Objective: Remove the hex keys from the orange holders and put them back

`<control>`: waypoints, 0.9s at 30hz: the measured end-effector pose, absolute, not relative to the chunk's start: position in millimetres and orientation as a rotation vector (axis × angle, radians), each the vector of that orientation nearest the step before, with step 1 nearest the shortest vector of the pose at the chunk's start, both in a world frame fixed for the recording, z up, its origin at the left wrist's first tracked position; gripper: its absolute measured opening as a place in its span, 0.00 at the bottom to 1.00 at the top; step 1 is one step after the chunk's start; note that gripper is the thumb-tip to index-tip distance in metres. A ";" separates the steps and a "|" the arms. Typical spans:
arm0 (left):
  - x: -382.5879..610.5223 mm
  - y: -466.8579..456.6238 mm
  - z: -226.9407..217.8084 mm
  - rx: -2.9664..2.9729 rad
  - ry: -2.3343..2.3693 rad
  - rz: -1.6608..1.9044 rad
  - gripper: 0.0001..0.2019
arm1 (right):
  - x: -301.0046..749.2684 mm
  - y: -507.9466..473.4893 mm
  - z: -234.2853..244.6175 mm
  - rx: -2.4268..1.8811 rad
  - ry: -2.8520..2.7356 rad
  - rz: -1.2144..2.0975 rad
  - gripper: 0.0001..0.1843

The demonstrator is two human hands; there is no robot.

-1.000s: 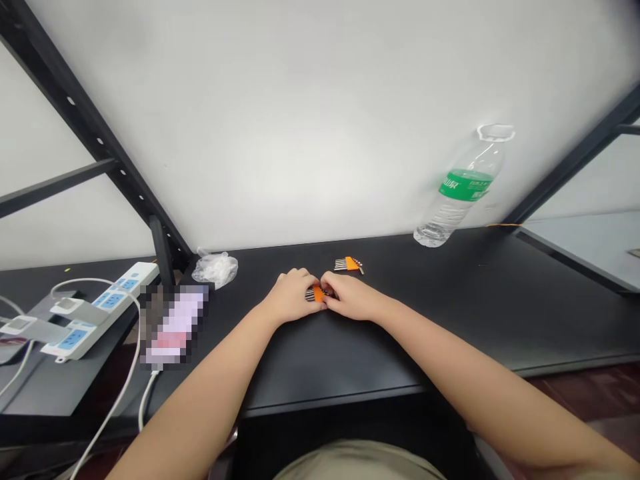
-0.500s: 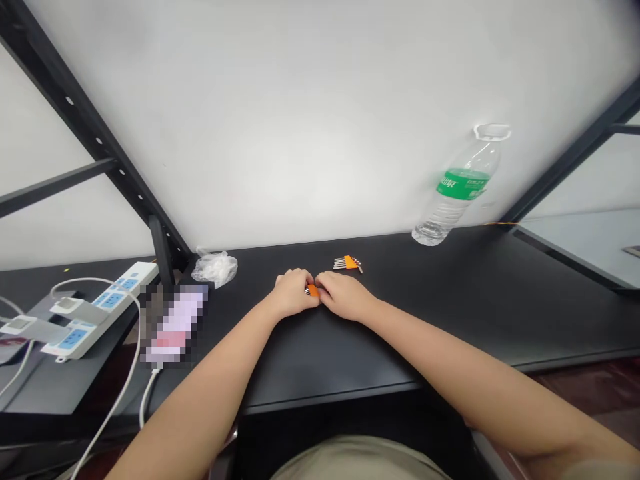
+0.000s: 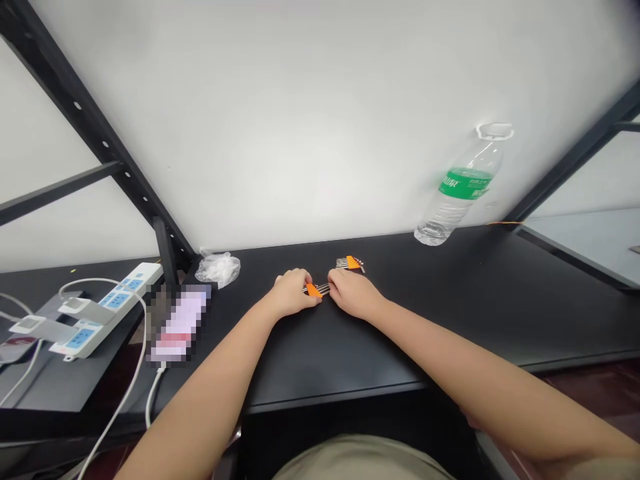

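On the black table point(image 3: 450, 313) my left hand point(image 3: 290, 297) is closed around an orange holder of metal hex keys point(image 3: 315, 290). My right hand point(image 3: 353, 293) is closed too, its fingertips on the keys' ends that stick out to the right. A second orange hex key set point(image 3: 350, 263) lies loose on the table just behind my right hand.
A clear water bottle point(image 3: 463, 190) with a green label stands at the back right by the white wall. A crumpled plastic bag point(image 3: 217, 268) lies left of my hands. Further left are a phone point(image 3: 180, 323), a white power strip point(image 3: 100, 313) and cables.
My hands have drawn slightly apart, so more of the orange holder and its keys shows between them. The view shifted a little.
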State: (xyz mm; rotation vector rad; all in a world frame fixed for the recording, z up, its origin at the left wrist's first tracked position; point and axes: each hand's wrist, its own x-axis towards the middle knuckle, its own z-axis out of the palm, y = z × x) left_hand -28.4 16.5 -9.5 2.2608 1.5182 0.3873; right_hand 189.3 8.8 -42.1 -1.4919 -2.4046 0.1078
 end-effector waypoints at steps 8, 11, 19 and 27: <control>-36.4 16.7 -6.6 2.271 1.420 0.403 0.19 | 195.4 13.5 -39.9 -1.370 -2.342 0.304 0.09; -36.9 17.7 -9.0 2.279 1.395 0.420 0.19 | 197.6 12.6 -34.0 -1.283 -2.393 0.348 0.06; -39.0 21.4 -8.2 2.297 1.390 0.388 0.18 | 184.9 -4.4 -26.5 -1.288 -2.682 -0.134 0.15; -55.4 27.2 -4.0 2.275 1.408 0.310 0.18 | 168.1 -18.6 -27.7 -1.470 -2.712 -0.329 0.16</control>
